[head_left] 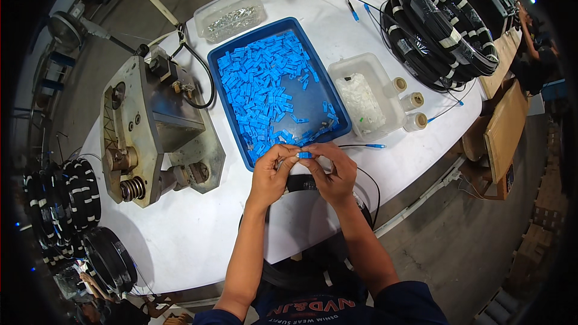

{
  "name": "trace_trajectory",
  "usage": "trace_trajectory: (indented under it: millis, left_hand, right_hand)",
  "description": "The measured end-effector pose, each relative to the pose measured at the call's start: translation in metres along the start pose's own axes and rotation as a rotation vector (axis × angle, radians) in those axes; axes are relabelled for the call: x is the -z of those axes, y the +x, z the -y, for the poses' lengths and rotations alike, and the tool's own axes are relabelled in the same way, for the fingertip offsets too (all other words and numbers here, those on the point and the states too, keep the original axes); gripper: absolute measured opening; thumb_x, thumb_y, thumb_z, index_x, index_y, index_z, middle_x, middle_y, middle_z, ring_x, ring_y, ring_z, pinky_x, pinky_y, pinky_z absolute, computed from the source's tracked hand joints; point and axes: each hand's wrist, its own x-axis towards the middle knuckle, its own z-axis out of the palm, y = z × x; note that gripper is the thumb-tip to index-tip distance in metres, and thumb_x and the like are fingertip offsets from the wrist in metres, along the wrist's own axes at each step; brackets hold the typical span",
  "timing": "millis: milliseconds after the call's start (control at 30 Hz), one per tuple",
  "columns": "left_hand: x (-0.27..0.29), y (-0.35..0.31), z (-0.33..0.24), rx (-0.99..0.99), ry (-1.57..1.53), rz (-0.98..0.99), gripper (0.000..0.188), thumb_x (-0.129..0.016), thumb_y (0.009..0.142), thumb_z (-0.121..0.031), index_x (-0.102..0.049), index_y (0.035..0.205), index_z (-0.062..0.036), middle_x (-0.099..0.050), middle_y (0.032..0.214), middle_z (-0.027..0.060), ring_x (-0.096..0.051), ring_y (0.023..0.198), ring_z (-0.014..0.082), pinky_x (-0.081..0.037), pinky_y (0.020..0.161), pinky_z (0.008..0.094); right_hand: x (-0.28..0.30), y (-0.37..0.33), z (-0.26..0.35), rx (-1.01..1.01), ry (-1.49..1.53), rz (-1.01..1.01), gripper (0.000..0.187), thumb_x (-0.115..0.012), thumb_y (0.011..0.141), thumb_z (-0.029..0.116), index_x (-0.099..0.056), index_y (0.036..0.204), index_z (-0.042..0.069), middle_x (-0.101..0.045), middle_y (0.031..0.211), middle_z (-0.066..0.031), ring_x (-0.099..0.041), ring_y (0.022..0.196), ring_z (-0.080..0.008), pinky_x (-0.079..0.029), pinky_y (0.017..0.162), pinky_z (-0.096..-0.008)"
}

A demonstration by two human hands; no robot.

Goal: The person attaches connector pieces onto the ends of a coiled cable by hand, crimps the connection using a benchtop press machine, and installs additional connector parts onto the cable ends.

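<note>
My left hand (272, 171) and my right hand (331, 171) meet over the white table's (198, 235) near edge. Both pinch one small blue plastic connector housing (304, 155) between their fingertips. A thin black cable (368, 180) loops out past my right wrist, and its blue connector end (374, 145) lies on the table to the right. Just beyond my hands stands a blue tray (238, 135) filled with several loose blue housings (265, 93).
A grey metal press tool (147, 129) sits at the left. A clear tub of white parts (367, 99) and three small tape rolls (412, 102) lie right of the tray. A clear tub of metal parts (232, 15) stands behind. Black cable coils (445, 24) lie at far right and the left edge (60, 204).
</note>
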Motion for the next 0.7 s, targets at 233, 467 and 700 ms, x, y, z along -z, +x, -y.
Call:
trace_trajectory:
  millis: [233,467,700]
  left_hand:
    - [-0.0020,0.0027,-0.0051,-0.016,-0.174,0.024,0.006,-0.055,0.098,-0.001,-0.053,0.092,-0.0005,-0.068,0.106,0.0166,-0.064,0.101,0.0183,-0.050,0.089,0.0296]
    - [0.0023,0.0012,-0.0040,-0.004,-0.110,0.048,0.004,-0.056,0.099,-0.005,-0.053,0.097,-0.0030,-0.067,0.113,0.0174,-0.062,0.103,0.0159,-0.046,0.095,0.0307]
    - [0.0025,-0.0002,-0.0032,0.019,-0.053,0.046,0.007,-0.053,0.099,-0.001,-0.053,0.092,-0.0013,-0.067,0.112,0.0175,-0.062,0.102,0.0159,-0.047,0.092,0.0293]
  right_hand:
    - [0.0014,0.0017,0.0002,-0.014,0.052,-0.154,0.028,-0.077,0.078,-0.004,-0.066,0.104,0.000,-0.070,0.094,-0.0132,-0.067,0.075,-0.0190,-0.054,0.068,-0.0275]
    - [-0.0008,0.0027,0.0015,0.051,-0.036,-0.061,0.028,-0.079,0.077,-0.002,-0.068,0.102,0.000,-0.070,0.092,-0.0126,-0.068,0.076,-0.0188,-0.055,0.066,-0.0278]
    - [-0.0003,0.0019,0.0026,0.022,-0.031,-0.013,0.028,-0.080,0.076,-0.002,-0.066,0.100,-0.001,-0.070,0.093,-0.0129,-0.065,0.076,-0.0184,-0.053,0.068,-0.0278]
